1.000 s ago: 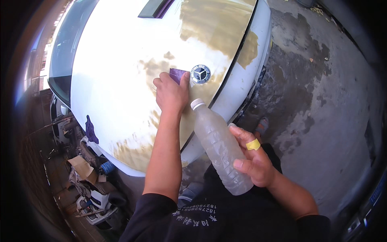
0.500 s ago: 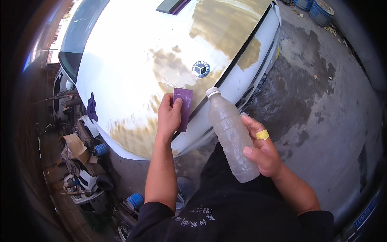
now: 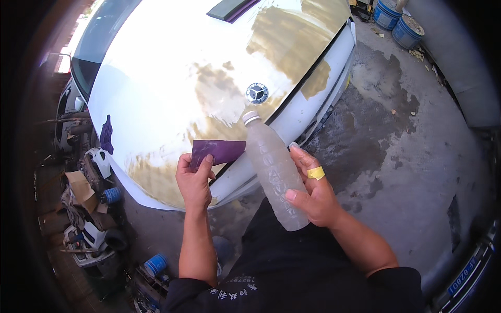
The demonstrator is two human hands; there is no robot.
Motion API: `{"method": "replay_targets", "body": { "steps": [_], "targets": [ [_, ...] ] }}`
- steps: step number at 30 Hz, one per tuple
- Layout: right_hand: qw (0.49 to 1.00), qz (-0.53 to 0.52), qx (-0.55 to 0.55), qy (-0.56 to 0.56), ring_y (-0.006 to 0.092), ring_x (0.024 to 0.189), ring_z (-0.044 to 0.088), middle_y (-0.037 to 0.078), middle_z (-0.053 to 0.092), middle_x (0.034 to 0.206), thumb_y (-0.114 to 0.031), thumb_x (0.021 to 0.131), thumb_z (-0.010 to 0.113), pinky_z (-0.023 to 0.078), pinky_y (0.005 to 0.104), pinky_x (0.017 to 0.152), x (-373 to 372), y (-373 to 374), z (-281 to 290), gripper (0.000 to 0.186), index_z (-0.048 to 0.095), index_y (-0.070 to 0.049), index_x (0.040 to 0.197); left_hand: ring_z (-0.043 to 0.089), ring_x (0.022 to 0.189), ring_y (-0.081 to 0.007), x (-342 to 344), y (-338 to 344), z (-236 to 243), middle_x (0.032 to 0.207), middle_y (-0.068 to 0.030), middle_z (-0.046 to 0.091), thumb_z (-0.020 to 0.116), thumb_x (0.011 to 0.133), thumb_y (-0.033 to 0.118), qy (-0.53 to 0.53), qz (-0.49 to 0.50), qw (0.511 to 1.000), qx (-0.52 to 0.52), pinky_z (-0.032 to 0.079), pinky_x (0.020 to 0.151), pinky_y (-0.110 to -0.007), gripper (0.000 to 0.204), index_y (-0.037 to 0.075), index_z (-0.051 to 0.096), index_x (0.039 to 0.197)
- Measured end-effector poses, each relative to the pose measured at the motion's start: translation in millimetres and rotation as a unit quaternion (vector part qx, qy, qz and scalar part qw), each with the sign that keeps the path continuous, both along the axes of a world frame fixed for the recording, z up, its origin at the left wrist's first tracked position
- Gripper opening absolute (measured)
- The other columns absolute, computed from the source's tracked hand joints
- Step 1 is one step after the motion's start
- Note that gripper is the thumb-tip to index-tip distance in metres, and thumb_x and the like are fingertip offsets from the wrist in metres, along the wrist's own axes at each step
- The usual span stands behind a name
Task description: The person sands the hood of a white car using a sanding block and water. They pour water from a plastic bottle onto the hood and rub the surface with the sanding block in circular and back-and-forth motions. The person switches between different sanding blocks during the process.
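Observation:
My left hand (image 3: 195, 180) pinches a purple sheet of sandpaper (image 3: 222, 152) between thumb and fingers, its long side lying roughly level. Beside it my right hand (image 3: 315, 193) grips a cloudy, ribbed plastic bottle (image 3: 274, 169) by its lower half. The bottle tilts with its white cap (image 3: 251, 117) up and to the left. Yellow tape (image 3: 315, 172) is wrapped round one finger of that hand. Both hands are above the front edge of a white car hood (image 3: 151, 94) with tan-brown patches and a round emblem (image 3: 257, 93).
A dark flat block (image 3: 229, 9) lies on the far part of the hood. A purple cloth or glove (image 3: 106, 134) hangs at its left edge. Blue buckets (image 3: 407, 31) stand at far right on stained concrete. Car parts and a cardboard box (image 3: 81, 188) clutter the left.
The sandpaper has turned from upright to nearly level in my left hand, which has come down and left. The bottle and my right hand have shifted left in the picture.

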State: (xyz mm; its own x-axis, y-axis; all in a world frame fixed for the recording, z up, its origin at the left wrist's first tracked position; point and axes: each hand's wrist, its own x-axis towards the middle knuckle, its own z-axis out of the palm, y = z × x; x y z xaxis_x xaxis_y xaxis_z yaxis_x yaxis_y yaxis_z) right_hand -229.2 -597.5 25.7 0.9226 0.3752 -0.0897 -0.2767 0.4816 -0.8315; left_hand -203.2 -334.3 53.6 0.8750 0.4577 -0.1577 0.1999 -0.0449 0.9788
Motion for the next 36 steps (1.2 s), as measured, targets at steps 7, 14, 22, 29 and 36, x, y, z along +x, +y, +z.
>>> {"method": "replay_targets", "body": {
  "steps": [7, 14, 22, 29, 36],
  "targets": [
    [0.996, -0.089, -0.017, 0.016, 0.0256, 0.138, 0.037, 0.017, 0.036, 0.150, -0.016, 0.089, 0.064, 0.029, 0.0413, 0.115, -26, -2, -3, 0.080, 0.019, 0.000, 0.153, 0.041, 0.134, -0.0519, 23, -4, -64, 0.134, -0.0278, 0.047, 0.074, 0.060, -0.011, -0.235, -0.280, 0.802, 0.473, 0.041, 0.105, -0.059, 0.042, 0.004, 0.045, 0.085],
    [0.994, -0.082, -0.012, 0.070, 0.0253, 0.139, 0.037, 0.017, 0.035, 0.151, -0.019, 0.089, 0.065, 0.028, 0.0413, 0.115, -39, -11, -8, 0.082, 0.018, 0.000, 0.154, 0.024, 0.145, -0.0460, 44, -45, -121, 0.154, -0.0272, 0.029, 0.068, 0.081, 0.022, -0.119, -0.262, 0.715, 0.637, 0.020, 0.118, -0.056, 0.062, -0.003, 0.045, 0.133],
    [0.996, 0.056, 0.038, 0.067, 0.0238, 0.141, 0.034, 0.016, 0.031, 0.154, -0.019, 0.091, 0.066, 0.026, 0.0411, 0.116, -2, -59, -27, 0.083, 0.015, -0.004, 0.155, 0.022, 0.148, -0.0417, 74, -72, -133, 0.156, -0.0266, 0.028, 0.063, 0.084, 0.027, -0.074, -0.145, 0.733, 0.660, 0.015, 0.120, -0.054, 0.078, -0.008, 0.033, 0.147],
    [0.983, 0.173, 0.031, 0.046, 0.0234, 0.140, 0.035, 0.015, 0.033, 0.152, -0.013, 0.089, 0.065, 0.028, 0.0412, 0.115, 42, -116, -44, 0.083, 0.016, -0.002, 0.155, 0.016, 0.147, -0.0487, 78, -124, -163, 0.155, -0.0345, 0.021, 0.054, 0.086, 0.018, -0.008, -0.076, 0.682, 0.727, 0.011, 0.121, -0.055, 0.073, -0.015, 0.027, 0.146],
    [0.970, 0.234, 0.028, 0.058, 0.0237, 0.137, 0.038, 0.016, 0.035, 0.150, -0.011, 0.088, 0.065, 0.030, 0.0415, 0.114, 50, -135, -40, 0.082, 0.017, -0.001, 0.154, 0.013, 0.148, -0.0484, 81, -109, -144, 0.156, -0.0342, 0.021, 0.059, 0.087, 0.033, 0.025, -0.069, 0.693, 0.717, 0.011, 0.121, -0.054, 0.084, -0.014, 0.024, 0.147]
  ]
}}
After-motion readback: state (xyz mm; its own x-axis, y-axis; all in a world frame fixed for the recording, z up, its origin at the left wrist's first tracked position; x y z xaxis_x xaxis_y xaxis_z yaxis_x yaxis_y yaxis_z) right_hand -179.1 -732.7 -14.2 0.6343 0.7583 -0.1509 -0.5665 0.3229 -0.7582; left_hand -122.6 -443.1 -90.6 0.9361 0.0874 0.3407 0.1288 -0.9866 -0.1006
